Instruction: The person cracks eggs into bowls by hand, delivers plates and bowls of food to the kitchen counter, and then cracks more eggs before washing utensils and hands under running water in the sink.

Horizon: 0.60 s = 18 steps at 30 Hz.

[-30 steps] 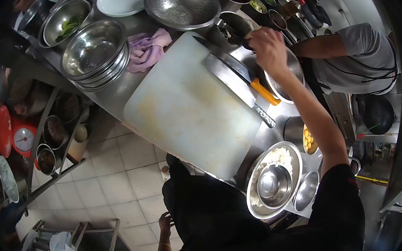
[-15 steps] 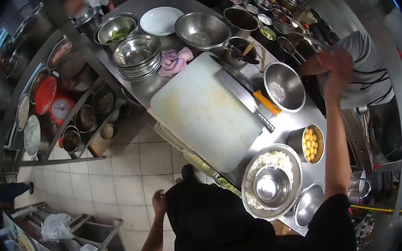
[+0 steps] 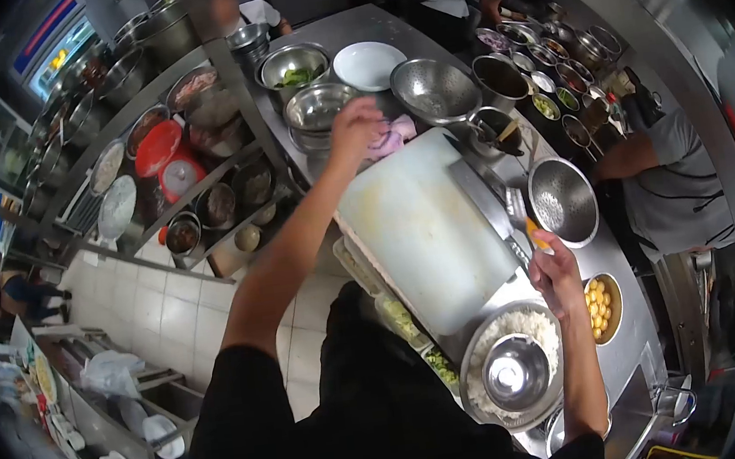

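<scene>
My right hand (image 3: 556, 272) is closed around the orange handle of a knife (image 3: 536, 234), its blade blurred and pointing away from me. A cleaver (image 3: 486, 204) lies along the right side of the white cutting board (image 3: 422, 233). My left hand (image 3: 357, 130) is at a pink cloth (image 3: 392, 140), covering part of it, beside the stacked metal bowls (image 3: 319, 107). Its fingers look loosely extended though slightly blurred; whether they touch the cloth is unclear. Near my right forearm are a bowl of rice (image 3: 481, 374) with a smaller metal bowl (image 3: 515, 371) in it, and a pot of egg yolks (image 3: 604, 308).
Colanders (image 3: 564, 202) stand right of the board and at its far end (image 3: 433, 90). A white plate (image 3: 370, 66) sits farther back. A co-worker in grey (image 3: 671, 180) is at the right, by several small ingredient bowls. Shelves with pans (image 3: 174, 174) stand left.
My left hand has risen from beside my body to the pink cloth. My right hand has come down from above the right side and taken hold of the orange-handled knife. The view has shifted.
</scene>
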Motion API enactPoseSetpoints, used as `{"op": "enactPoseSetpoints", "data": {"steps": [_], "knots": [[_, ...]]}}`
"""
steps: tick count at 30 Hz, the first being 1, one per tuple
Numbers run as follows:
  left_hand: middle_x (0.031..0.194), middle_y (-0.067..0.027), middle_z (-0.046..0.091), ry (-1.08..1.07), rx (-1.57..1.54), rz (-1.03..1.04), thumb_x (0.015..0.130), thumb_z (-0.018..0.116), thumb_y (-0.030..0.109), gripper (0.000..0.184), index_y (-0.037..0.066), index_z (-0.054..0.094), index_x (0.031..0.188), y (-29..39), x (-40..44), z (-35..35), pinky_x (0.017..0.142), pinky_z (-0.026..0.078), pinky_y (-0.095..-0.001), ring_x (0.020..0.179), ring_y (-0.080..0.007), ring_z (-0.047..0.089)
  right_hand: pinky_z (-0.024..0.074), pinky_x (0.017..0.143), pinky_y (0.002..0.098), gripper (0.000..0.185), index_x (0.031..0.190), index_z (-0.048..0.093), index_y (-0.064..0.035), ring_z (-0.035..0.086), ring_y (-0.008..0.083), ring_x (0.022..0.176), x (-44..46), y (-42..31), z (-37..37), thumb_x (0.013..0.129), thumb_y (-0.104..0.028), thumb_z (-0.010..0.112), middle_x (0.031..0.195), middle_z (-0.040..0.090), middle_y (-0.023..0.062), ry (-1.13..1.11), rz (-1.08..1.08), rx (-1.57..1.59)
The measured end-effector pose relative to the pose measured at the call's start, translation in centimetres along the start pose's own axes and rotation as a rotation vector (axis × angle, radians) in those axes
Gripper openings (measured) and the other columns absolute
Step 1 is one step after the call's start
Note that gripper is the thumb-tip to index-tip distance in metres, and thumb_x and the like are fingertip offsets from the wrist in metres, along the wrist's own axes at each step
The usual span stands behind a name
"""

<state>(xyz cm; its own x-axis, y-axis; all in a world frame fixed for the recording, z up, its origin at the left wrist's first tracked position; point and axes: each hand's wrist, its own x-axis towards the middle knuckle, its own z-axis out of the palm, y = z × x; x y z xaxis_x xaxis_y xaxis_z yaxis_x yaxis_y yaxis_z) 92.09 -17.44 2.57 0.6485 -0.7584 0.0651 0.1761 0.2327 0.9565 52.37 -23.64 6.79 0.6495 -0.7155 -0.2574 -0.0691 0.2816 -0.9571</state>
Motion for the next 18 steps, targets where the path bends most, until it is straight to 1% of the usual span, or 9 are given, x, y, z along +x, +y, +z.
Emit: {"op": "enactPoseSetpoints", "data": {"steps": [2,3,5,6,8,10,13,17,18], "knots": [[0.102,-0.0145,0.06,0.014,0.528,0.3,0.076,0.051,0.001,0.033,-0.001,0.059,0.108,-1.7,9.0,-0.5,0.07,0.051,-0.0325,0.085,-0.025,0.065,0.0386,0.055,0.0234,0.042,0.125,0.04,-0.0069,0.048,0.0094,0.061,0.2,-0.5,1.1,0.085,0.001,0.051,0.062,0.049,0.0018,0.127,-0.076,-0.268],[0.102,-0.0145,0.06,0.002,0.52,0.306,0.076,0.051,0.001,0.033,-0.001,0.059,0.108,-0.9,12.9,-0.9,0.07,0.051,-0.0325,0.085,-0.025,0.065,0.0395,0.055,0.0229,0.044,0.126,0.038,-0.0074,0.05,0.0095,0.06,0.4,-1.1,2.2,0.085,0.0,0.051,0.062,0.05,0.002,0.164,-0.111,-0.306],[0.097,-0.0198,0.064,-0.19,1.22,0.249,0.072,0.054,0.005,0.027,-0.002,0.065,0.095,-0.5,18.1,-2.3,0.072,0.052,-0.0377,0.083,-0.032,0.065,0.0414,0.054,0.0219,0.049,0.131,0.033,-0.0077,0.052,0.0096,0.058,0.1,-2.2,3.8,0.086,-0.002,0.052,0.063,0.053,0.0029,0.242,-0.142,-0.381],[0.097,-0.0198,0.064,-0.189,1.21,0.238,0.072,0.054,0.005,0.027,-0.002,0.065,0.095,-2.0,20.8,-3.2,0.072,0.052,-0.0377,0.083,-0.032,0.065,0.0424,0.053,0.0214,0.052,0.133,0.031,-0.0073,0.053,0.0097,0.057,0.3,-2.4,4.4,0.086,-0.003,0.053,0.064,0.055,0.0037,0.286,-0.154,-0.404],[0.094,-0.0225,0.065,-0.58,1.656,0.191,0.07,0.055,0.01,0.023,0.001,0.069,0.085,-6.0,25.9,-4.3,0.075,0.051,-0.0418,0.087,-0.0357,0.064,0.0437,0.053,0.0202,0.056,0.136,0.027,-0.0046,0.054,0.0096,0.055,0.8,-2.8,6.0,0.087,-0.004,0.053,0.066,0.059,0.005,0.352,-0.154,-0.38],[0.094,-0.0214,0.066,-0.662,1.656,0.129,0.069,0.056,0.015,0.026,0.003,0.07,0.088,-6.6,26.5,-4.2,0.075,0.051,-0.0423,0.088,-0.0352,0.065,0.0441,0.053,0.0204,0.05,0.133,0.034,-0.0005,0.055,0.0094,0.056,1.1,-1.9,6.3,0.087,-0.003,0.052,0.067,0.06,0.0057,0.396,-0.138,-0.365],[0.101,-0.0136,0.067,-0.87,1.713,0.03,0.073,0.058,0.018,0.027,0.006,0.07,0.094,-9.9,28.2,-3.7,0.078,0.052,-0.0408,0.093,-0.0312,0.065,0.0443,0.054,0.0206,0.028,0.115,0.051,0.0046,0.055,0.0094,0.057,0.9,-0.3,6.2,0.088,0.001,0.05,0.069,0.06,0.0066,0.483,-0.081,-0.435],[0.101,-0.0143,0.067,-0.887,1.715,-0.015,0.072,0.058,0.018,0.028,0.006,0.07,0.095,-9.4,28.3,-3.0,0.078,0.051,-0.0413,0.094,-0.031,0.064,0.0434,0.053,0.0205,0.026,0.113,0.051,0.0053,0.053,0.0089,0.056,-0.5,-1.3,6.7,0.087,0.003,0.05,0.069,0.06,0.0077,0.542,-0.086,-0.545],[0.101,-0.0145,0.067,-0.841,1.689,-0.119,0.072,0.058,0.018,0.03,0.006,0.07,0.096,-7.4,27.7,-2.3,0.078,0.051,-0.0413,0.094,-0.0311,0.064,0.0437,0.052,0.0215,0.025,0.111,0.054,0.0047,0.053,0.0095,0.056,-0.8,-1.8,7.0,0.086,0.001,0.05,0.069,0.061,0.0072,0.598,-0.084,-0.578]]}}
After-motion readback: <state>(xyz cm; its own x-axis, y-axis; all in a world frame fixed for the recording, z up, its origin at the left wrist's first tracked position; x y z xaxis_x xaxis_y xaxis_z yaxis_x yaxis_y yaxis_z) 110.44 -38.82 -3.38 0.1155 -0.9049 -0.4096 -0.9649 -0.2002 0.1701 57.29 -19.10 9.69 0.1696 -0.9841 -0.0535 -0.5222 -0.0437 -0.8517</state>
